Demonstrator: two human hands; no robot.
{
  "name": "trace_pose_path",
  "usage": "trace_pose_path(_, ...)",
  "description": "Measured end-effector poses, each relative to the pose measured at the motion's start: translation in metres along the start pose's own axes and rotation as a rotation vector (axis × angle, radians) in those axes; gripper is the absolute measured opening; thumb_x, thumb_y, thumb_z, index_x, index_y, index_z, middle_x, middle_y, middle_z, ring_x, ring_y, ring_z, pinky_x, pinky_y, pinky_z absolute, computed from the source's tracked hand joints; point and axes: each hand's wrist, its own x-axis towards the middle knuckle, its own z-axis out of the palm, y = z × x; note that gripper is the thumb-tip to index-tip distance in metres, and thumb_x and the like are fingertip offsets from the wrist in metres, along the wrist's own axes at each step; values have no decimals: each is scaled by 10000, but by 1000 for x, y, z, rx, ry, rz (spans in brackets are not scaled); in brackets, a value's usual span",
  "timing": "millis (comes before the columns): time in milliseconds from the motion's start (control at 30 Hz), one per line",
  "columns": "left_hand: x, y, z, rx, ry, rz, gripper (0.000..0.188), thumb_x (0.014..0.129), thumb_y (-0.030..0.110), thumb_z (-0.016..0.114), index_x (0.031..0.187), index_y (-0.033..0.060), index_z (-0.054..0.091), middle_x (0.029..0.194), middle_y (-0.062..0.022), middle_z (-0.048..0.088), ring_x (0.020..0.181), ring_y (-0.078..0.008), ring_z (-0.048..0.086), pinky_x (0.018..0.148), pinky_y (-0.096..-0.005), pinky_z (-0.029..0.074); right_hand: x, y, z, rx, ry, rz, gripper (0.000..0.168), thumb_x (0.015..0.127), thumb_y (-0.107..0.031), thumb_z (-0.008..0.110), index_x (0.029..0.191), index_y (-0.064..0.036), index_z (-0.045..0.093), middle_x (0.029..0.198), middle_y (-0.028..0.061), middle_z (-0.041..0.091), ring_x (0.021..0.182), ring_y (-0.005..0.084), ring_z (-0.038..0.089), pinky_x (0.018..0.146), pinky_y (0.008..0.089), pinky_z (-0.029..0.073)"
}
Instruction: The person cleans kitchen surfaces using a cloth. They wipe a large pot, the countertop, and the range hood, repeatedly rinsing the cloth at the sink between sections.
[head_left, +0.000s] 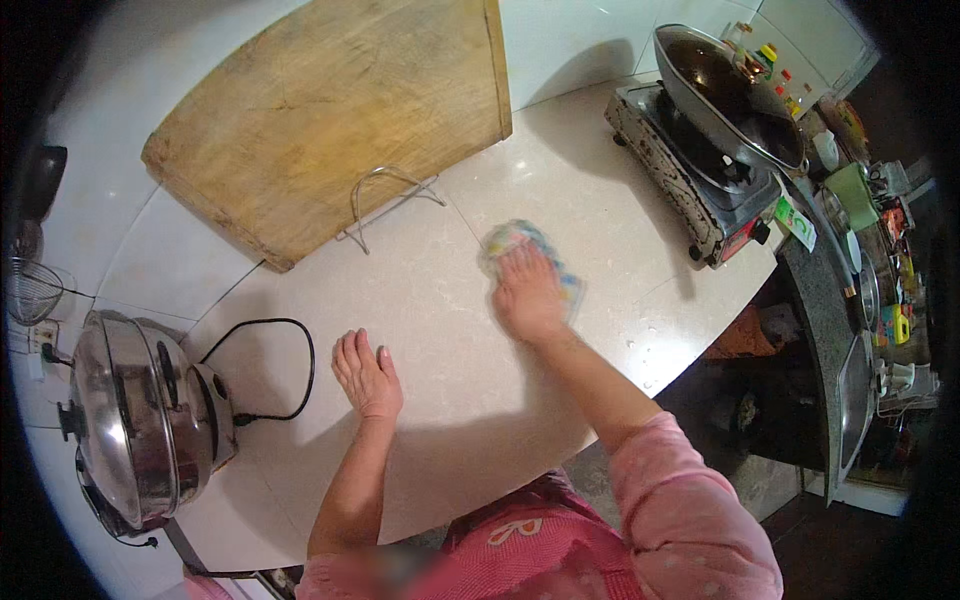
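Note:
Under my right hand (529, 296) a patterned cloth (521, 234) lies pressed on the pale tiled countertop (450, 360); hand and cloth are blurred. My left hand (367, 373) rests palm down on the same counter, holding nothing, its thumb apart from the fingers. A metal wire stand (358, 202) is in front of a large wooden cutting board (337, 112) that leans on the tiled wall. Small wet drops (651, 346) show near the counter's front edge at the right.
At the left stands a lidded steel electric pot (142, 420) with a black power cord (309, 360). A portable gas stove (694, 176) carries a glass-lidded wok (731, 97) at the right rear. Several bottles (780, 79) stand behind. A wire strainer (36, 292) hangs at far left.

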Motion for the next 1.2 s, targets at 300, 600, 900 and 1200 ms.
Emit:
trace_pose_path(300, 4, 6, -5, 29, -33, -17, 460, 898, 209, 502, 1281, -14, 377, 1319, -174, 355, 1267, -332, 269, 1068, -483, 170, -22, 43, -19, 91, -100, -176, 478, 854, -267, 462, 1287, -64, 457, 1355, 159, 399, 1322, 363, 252, 1094, 488, 156)
trace_pose_path(600, 6, 7, 1, 15, -2, -49, 425, 826, 102, 551, 1214, -28, 439, 1266, -178, 410, 1229, -359, 331, 1034, -501, 239, 190, 12, 29, 127, 53, -125, 474, 861, -331, 422, 1276, -110, 485, 1342, 92, 440, 1317, 285, 281, 1088, 484, 150)
trace_pose_path(900, 8, 9, 0, -50, 34, -48, 388, 839, 109, 521, 1205, -4, 461, 1246, -173, 439, 1188, -374, 367, 993, -491, 281, 240, 102, 34, -77, 168, 127, 505, 871, -349, 379, 1314, -113, 431, 1395, 106, 379, 1315, 315, 289, 1083, 528, 136)
trace_pose_path(1200, 6, 7, 1, -46, 68, 10, 385, 862, 127, 499, 1223, 2, 453, 1259, -171, 437, 1197, -376, 356, 1007, -488, 272, 169, 191, 18, -141, 215, 485, 510, 846, -290, 435, 1291, -42, 437, 1412, 138, 335, 1319, 318, 267, 1083, 481, 171)
